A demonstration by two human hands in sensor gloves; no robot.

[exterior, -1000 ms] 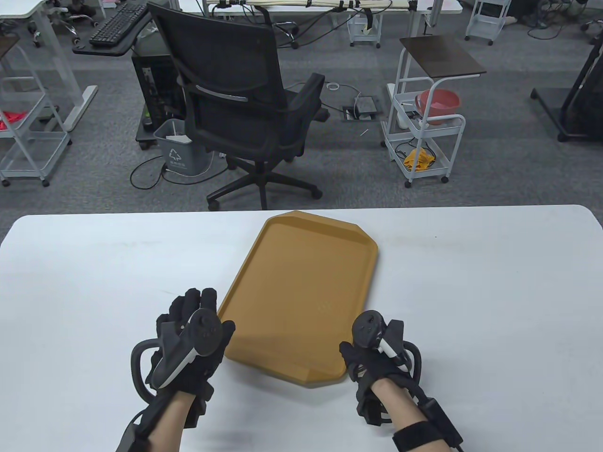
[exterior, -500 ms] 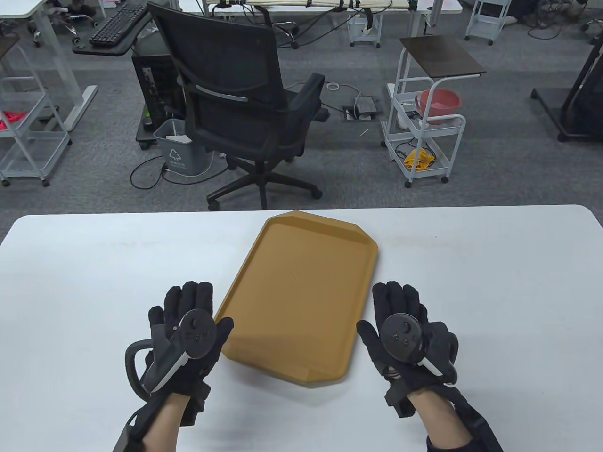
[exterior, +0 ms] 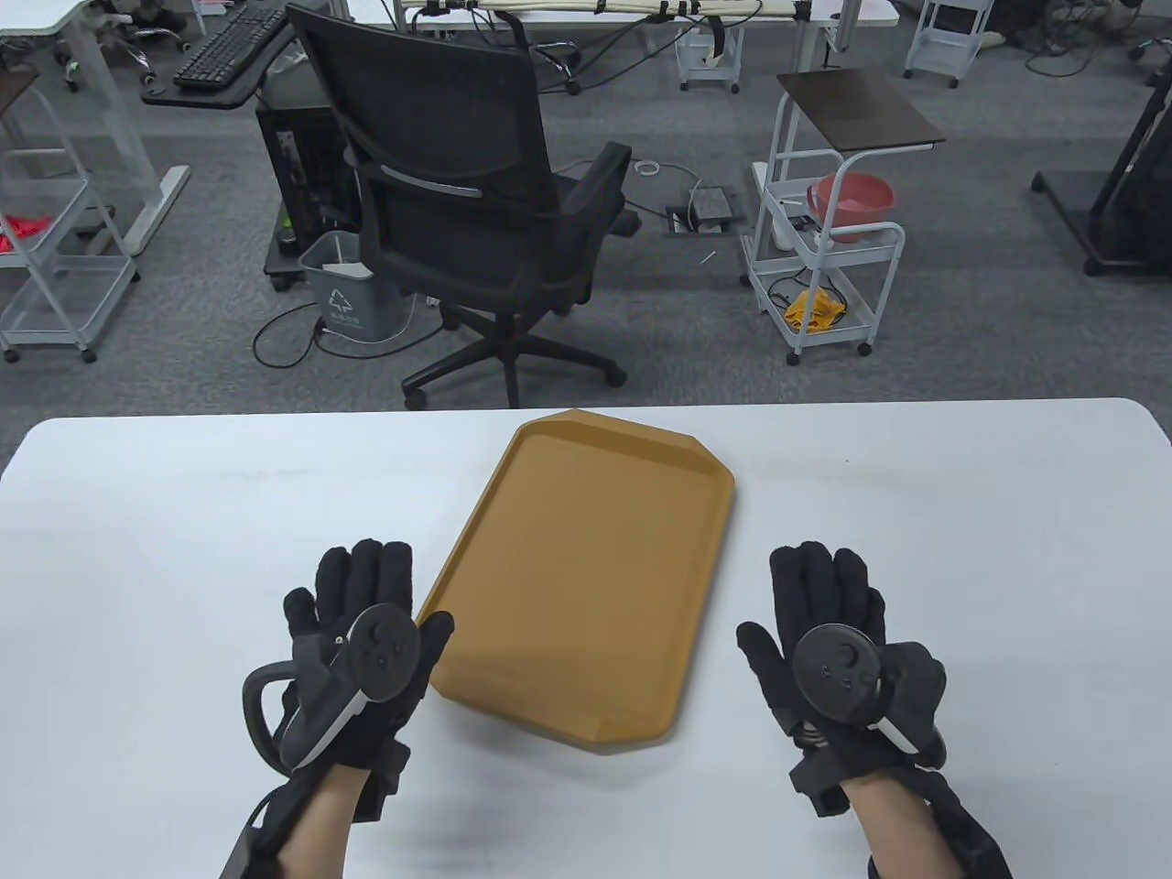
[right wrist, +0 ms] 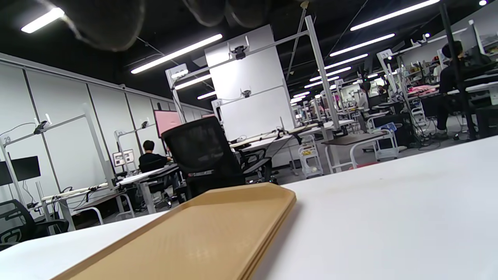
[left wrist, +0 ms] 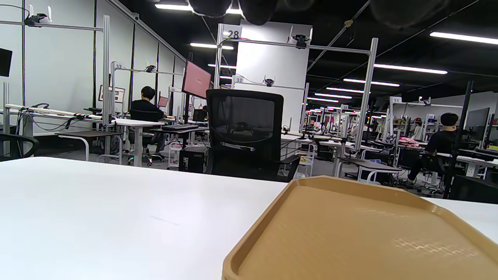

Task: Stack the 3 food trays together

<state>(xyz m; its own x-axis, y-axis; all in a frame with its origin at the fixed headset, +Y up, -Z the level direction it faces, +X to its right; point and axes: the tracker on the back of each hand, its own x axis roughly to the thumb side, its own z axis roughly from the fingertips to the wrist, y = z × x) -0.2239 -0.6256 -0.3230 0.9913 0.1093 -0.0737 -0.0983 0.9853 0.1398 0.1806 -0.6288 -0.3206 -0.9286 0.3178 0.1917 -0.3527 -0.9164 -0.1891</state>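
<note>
1. where the white table spreads smooth and matte, your tan tray stack lies flat near the middle, its long side running away from you and angled slightly to your left.
2. the stack is hard plastic, rectangular with clipped corners and a raised rim; the right wrist view shows thin layered edges nested flush.
3. a fine textured patch catches light on the tray floor in the left wrist view.
4. your left hand rests released, fingers straight and together, thumb just beside the stack's near left corner; whether it touches, you cannot tell.
5. your right hand lies flat and released on the table, apart from the stack's right rim, grasping nothing.
6. a black mesh office chair stands beyond the table's far edge.
</note>
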